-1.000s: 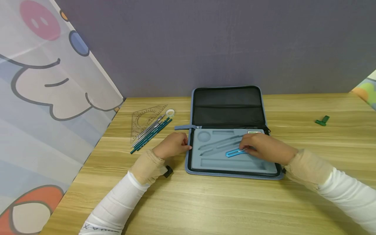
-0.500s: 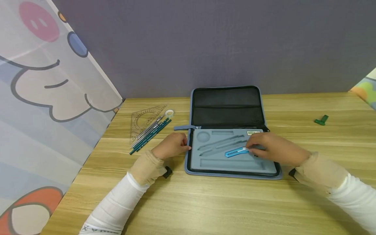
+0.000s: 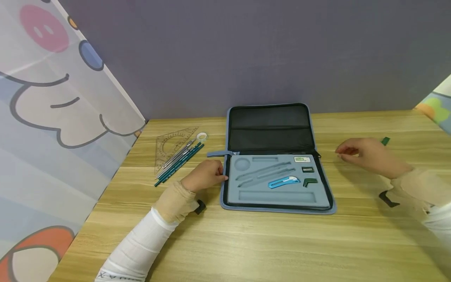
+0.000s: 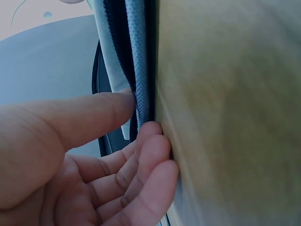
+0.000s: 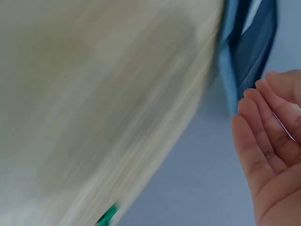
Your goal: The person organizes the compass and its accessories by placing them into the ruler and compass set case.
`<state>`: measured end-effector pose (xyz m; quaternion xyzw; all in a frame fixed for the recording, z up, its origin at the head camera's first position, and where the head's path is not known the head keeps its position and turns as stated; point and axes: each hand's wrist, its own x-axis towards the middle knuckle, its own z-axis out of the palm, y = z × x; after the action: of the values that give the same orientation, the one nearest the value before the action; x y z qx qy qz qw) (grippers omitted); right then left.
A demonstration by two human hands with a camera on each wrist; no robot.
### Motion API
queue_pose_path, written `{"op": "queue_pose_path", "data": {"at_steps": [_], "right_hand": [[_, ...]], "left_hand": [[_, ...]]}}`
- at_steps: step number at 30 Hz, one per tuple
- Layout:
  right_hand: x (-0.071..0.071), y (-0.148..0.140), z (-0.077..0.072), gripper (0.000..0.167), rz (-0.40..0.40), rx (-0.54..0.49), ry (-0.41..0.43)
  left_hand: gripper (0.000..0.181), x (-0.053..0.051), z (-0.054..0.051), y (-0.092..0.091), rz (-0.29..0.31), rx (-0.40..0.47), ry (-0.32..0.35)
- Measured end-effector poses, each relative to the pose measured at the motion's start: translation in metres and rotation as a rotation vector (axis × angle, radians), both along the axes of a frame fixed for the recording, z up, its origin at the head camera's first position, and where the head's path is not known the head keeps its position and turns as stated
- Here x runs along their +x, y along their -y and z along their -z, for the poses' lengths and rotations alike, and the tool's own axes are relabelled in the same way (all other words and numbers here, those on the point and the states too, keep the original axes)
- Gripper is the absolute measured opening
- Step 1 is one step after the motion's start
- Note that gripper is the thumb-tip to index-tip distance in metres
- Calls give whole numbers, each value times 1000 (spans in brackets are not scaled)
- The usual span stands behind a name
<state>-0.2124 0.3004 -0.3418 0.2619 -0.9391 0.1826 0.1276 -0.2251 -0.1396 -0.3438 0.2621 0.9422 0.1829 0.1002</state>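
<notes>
A blue zippered case (image 3: 225,196) lies unfolded on the table, its grey tray facing up. My left hand (image 3: 204,176) pinches the case's left edge; in the left wrist view the thumb presses the zipper rim and the curled fingers (image 4: 155,183) lie against its outer side. Over the table right of the case is my right hand (image 3: 375,156), holding nothing, fingers loosely bent. Just beyond it a small green piece (image 3: 385,141) is partly hidden. The tray holds a blue utility knife (image 3: 283,182), a white eraser (image 3: 302,159), a dark green sharpener (image 3: 307,169) and a green angled piece (image 3: 310,181).
Left of the case lie a clear set square (image 3: 163,147), a roll of tape (image 3: 201,136), green pencils (image 3: 186,158) and silver compass-like tools (image 3: 176,154). A grey partition (image 3: 267,55) borders the table's back edge. Shaped recesses (image 3: 276,196) mark the tray.
My right hand has let go of the utility knife, which now lies in the tray, and has moved right towards the green piece. The left hand stays on the case edge.
</notes>
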Motion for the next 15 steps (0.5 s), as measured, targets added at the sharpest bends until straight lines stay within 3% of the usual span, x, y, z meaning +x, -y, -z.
{"op": "queue_pose_path", "data": {"at_steps": [5,8,15], "right_hand": [[-16,-44,5,12,108,41,-42],[-23,-65,4,11,165,102,-17],[-31,-98,-7,26,273,309,185]], "left_hand": [[20,2,-1,0,2,5,2],[19,3,-3,-1,4,7,4],[19,2,-3,-3,9,3,-4]]}}
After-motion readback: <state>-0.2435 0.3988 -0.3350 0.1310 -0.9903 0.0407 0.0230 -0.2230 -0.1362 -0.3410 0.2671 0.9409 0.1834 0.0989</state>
